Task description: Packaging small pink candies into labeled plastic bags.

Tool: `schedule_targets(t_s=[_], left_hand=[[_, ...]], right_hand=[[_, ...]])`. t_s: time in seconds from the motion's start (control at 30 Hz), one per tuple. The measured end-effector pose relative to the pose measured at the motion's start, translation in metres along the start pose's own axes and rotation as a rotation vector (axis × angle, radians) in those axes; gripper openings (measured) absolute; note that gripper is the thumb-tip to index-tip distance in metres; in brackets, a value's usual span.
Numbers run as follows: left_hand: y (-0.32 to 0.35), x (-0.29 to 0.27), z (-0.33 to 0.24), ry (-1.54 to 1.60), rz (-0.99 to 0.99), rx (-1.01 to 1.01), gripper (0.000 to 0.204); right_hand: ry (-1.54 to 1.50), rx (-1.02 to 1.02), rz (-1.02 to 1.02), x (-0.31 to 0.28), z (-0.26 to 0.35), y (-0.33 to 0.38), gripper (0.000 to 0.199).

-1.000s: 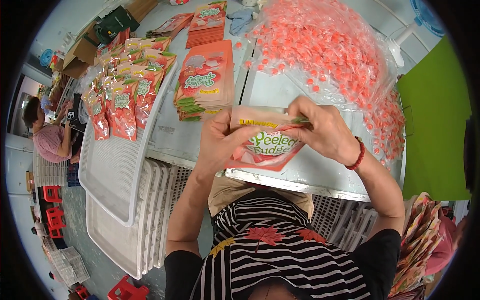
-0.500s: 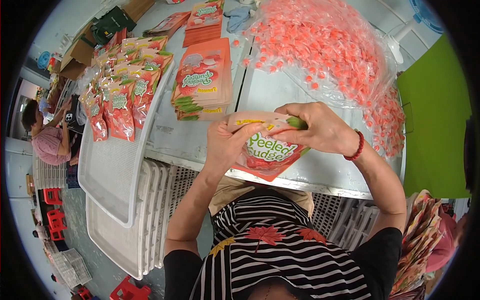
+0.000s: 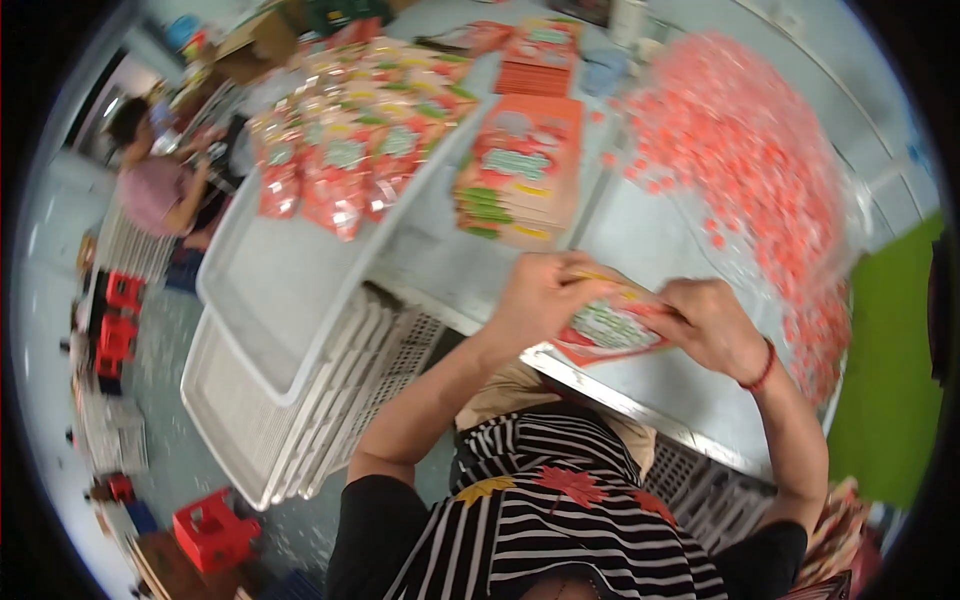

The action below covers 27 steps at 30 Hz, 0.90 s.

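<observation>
Both my hands hold one filled red snack pouch (image 3: pixel 612 328) with a green-and-white label, just above the near edge of the steel table (image 3: pixel 640 395). My left hand (image 3: pixel 543 296) grips its upper left corner. My right hand (image 3: pixel 710 322), with a red band at the wrist, pinches its right end. A stack of flat empty pouches of the same kind (image 3: pixel 518 170) lies a little beyond my hands. A large heap of small pink candies (image 3: pixel 745 150) spreads over clear plastic to the right.
A white plastic tray (image 3: pixel 300 280) to my left holds several filled red pouches (image 3: pixel 345 165) and rests on stacked white crates (image 3: pixel 290 420). Another person in a pink top (image 3: pixel 155 185) sits at the far left. Red stools (image 3: pixel 120 320) stand on the floor.
The view has swung left and blurred. The pouch has tipped from upright facing me to lying flatter, and my hands have shifted to its two ends.
</observation>
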<state>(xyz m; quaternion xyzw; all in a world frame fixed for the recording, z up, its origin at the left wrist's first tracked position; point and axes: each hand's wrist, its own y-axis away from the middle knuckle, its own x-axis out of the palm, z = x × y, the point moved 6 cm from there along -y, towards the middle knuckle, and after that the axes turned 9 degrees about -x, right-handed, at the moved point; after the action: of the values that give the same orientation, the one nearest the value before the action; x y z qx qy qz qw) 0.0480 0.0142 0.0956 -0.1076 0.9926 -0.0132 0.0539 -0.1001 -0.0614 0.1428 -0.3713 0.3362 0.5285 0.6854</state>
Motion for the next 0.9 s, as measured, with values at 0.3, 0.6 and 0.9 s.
schedule_targets(t_s=[0.3,0.6,0.9], left_hand=[[0.013,-0.055,0.002,0.094,-0.061,0.004,0.011],[0.061,-0.11,-0.013,-0.238,-0.698,0.27,0.095],[0.067,-0.116,0.018,-0.386,-0.964,0.315,0.118]], right_hand=[[-0.105,0.056,0.008,0.005,0.033,-0.035,0.021],[-0.533,0.192,-0.094,0.017,0.043,-0.096,0.019],[-0.721,0.074,-0.274,0.066,0.079,-0.171,0.015]])
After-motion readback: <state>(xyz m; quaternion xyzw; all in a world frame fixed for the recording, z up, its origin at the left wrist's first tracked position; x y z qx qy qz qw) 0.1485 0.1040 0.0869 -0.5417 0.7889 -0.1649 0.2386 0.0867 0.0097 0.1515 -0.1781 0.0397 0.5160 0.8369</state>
